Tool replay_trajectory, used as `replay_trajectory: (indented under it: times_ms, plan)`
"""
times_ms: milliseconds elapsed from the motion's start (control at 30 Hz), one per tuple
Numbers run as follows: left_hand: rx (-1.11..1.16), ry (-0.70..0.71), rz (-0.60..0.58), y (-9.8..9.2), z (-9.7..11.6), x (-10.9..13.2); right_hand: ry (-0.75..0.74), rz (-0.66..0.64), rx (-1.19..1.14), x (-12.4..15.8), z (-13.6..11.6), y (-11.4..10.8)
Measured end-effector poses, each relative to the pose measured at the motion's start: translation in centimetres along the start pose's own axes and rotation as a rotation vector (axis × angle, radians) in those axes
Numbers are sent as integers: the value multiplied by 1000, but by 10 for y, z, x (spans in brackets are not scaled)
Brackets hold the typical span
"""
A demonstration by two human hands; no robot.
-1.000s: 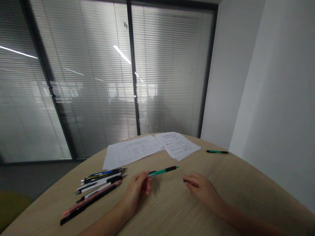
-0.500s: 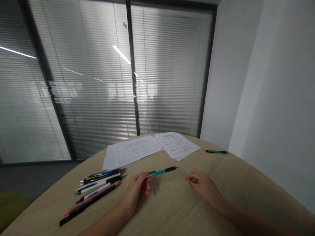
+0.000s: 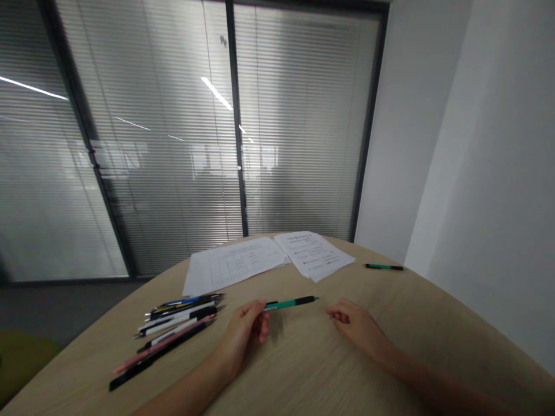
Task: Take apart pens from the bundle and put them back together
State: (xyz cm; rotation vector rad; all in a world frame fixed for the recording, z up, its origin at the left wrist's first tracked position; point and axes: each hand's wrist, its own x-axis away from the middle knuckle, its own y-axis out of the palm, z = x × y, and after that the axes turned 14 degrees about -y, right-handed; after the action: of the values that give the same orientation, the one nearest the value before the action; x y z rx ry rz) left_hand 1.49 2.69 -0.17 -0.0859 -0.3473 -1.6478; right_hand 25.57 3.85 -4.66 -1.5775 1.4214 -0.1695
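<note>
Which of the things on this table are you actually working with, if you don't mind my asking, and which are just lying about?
In use: left hand, gripping the green pen; right hand, curled near that pen's tip.

Lying about: pile of pens; papers; second green pen.

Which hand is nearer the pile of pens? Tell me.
Left. The left hand lies just right of the pile of pens, not touching it; the right hand lies farther right, beyond the green-and-black pen that the left hand holds.
</note>
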Motion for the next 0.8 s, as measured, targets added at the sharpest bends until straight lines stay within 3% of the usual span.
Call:
replay_trajectory:
  times_ms: [300,567,800]
  plan:
    - [-31,2,-3,0,-1,1,124,101,-121,0,0,4]
    - [-93,16,-25,3,1,5,-115,91,-17,5,-21,-7]
    - [-154,4,-29,2,-3,3,-187,56,-19,7,-27,-10]
